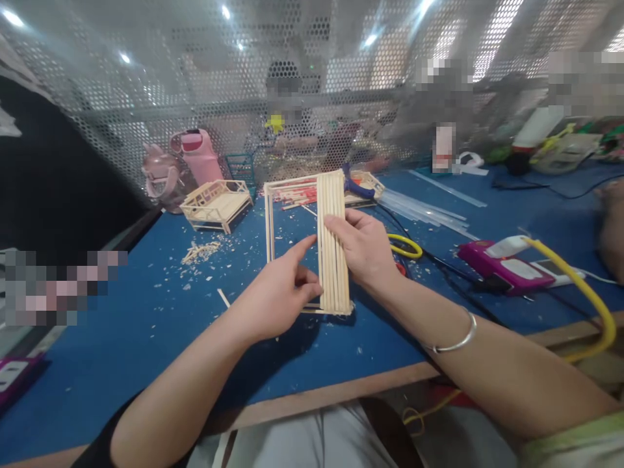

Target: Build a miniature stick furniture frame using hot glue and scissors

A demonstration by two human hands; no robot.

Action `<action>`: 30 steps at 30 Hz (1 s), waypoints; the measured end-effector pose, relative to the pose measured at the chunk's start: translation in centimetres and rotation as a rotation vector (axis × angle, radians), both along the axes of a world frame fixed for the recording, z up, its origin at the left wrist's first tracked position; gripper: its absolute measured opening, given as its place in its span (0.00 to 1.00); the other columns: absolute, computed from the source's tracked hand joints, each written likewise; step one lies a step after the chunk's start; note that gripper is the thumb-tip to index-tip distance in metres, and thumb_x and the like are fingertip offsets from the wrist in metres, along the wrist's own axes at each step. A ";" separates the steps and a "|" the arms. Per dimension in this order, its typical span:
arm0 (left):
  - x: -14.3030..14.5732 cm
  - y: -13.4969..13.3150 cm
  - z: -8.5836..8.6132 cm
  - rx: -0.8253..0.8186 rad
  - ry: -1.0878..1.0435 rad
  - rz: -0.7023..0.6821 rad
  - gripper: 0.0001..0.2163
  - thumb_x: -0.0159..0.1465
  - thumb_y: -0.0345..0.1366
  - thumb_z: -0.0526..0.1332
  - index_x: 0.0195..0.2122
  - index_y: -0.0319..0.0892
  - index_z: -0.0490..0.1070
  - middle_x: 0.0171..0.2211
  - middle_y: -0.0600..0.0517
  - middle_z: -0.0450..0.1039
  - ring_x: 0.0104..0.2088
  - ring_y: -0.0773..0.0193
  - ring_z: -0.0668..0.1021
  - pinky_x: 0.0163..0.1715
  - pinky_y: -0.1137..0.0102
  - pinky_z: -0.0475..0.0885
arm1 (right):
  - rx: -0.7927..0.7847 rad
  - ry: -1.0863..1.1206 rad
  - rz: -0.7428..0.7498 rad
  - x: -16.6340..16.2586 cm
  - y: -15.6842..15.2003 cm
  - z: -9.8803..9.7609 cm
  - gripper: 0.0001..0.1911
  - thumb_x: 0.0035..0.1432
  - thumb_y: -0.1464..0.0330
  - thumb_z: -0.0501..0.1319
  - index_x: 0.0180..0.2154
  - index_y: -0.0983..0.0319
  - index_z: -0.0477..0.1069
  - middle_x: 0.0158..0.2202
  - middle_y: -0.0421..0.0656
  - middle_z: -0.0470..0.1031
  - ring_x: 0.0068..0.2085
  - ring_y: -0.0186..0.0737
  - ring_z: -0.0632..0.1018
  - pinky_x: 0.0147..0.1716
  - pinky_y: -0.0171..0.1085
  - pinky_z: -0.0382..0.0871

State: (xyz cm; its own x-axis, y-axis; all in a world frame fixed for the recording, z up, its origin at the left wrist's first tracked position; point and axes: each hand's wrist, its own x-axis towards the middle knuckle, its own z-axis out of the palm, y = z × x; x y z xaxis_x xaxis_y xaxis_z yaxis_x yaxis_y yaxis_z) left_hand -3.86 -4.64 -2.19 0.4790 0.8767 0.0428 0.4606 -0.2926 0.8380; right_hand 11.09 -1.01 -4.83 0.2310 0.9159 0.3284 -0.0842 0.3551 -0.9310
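A small rectangular frame of thin wooden sticks is held up over the blue table. Sticks laid side by side make a panel on its right part, while its left part is an open outline. My right hand grips the panel's right edge, thumb on the front and fingers mostly hidden behind. My left hand is at the panel's left edge, index finger stretched out and the lower fingers bent near the sticks. Its fingers are apart and I see nothing held in them.
A finished-looking miniature stick bench stands behind left, near stick scraps. A blue glue gun, clear glue sticks, a purple power strip and cables lie to the right. Pink bottles stand before the perforated metal screen.
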 end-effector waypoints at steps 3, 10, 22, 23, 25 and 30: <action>0.1 0.0 -0.1 -0.028 -0.020 -0.023 0.34 0.57 0.29 0.59 0.65 0.39 0.50 0.24 0.57 0.71 0.24 0.67 0.71 0.25 0.73 0.64 | 0.006 -0.012 -0.007 -0.1 -0.1 0.1 0.10 0.49 0.62 0.61 0.23 0.61 0.68 0.19 0.35 0.67 0.21 0.30 0.66 0.21 0.33 0.58; 0.3 -0.2 -0.1 -0.085 -0.036 -0.008 0.35 0.56 0.29 0.59 0.65 0.38 0.49 0.22 0.58 0.70 0.21 0.69 0.69 0.22 0.74 0.62 | -0.015 -0.013 -0.009 -0.2 -0.6 0.5 0.10 0.49 0.62 0.61 0.22 0.61 0.67 0.18 0.35 0.65 0.21 0.30 0.65 0.20 0.33 0.57; 0.2 -0.4 0.2 -0.166 -0.146 0.059 0.38 0.56 0.30 0.61 0.66 0.38 0.45 0.22 0.58 0.71 0.23 0.69 0.71 0.24 0.73 0.65 | -0.018 0.056 0.034 -0.6 -0.9 0.8 0.11 0.48 0.61 0.61 0.22 0.61 0.66 0.18 0.34 0.64 0.20 0.28 0.62 0.19 0.32 0.57; 0.2 -0.4 0.2 -0.182 -0.178 0.067 0.38 0.56 0.29 0.61 0.66 0.38 0.44 0.22 0.58 0.71 0.22 0.69 0.71 0.24 0.73 0.64 | -0.015 0.060 0.036 -0.6 -0.9 0.8 0.11 0.47 0.61 0.61 0.22 0.61 0.66 0.18 0.34 0.64 0.20 0.28 0.63 0.19 0.32 0.57; 0.2 -0.4 0.3 -0.209 -0.221 0.067 0.40 0.55 0.28 0.61 0.67 0.39 0.42 0.20 0.59 0.70 0.22 0.69 0.72 0.24 0.73 0.65 | -0.011 0.058 0.031 -0.7 -0.9 0.8 0.12 0.46 0.60 0.62 0.22 0.61 0.66 0.19 0.34 0.64 0.20 0.29 0.63 0.19 0.32 0.56; 0.3 -0.5 0.2 -0.235 -0.233 0.065 0.40 0.55 0.27 0.61 0.66 0.39 0.43 0.20 0.59 0.71 0.22 0.68 0.72 0.24 0.73 0.66 | -0.017 0.052 0.034 -0.7 -1.0 0.6 0.12 0.47 0.60 0.62 0.22 0.61 0.66 0.18 0.34 0.63 0.20 0.28 0.62 0.19 0.32 0.55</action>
State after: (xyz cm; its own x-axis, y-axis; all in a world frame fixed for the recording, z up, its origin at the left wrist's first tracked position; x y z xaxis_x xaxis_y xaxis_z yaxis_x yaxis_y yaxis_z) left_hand -3.60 -5.11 -2.04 0.4234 0.9038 -0.0627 0.2603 -0.0551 0.9640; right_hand 10.34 -1.96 -4.25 0.2156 0.9288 0.3015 -0.1442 0.3356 -0.9309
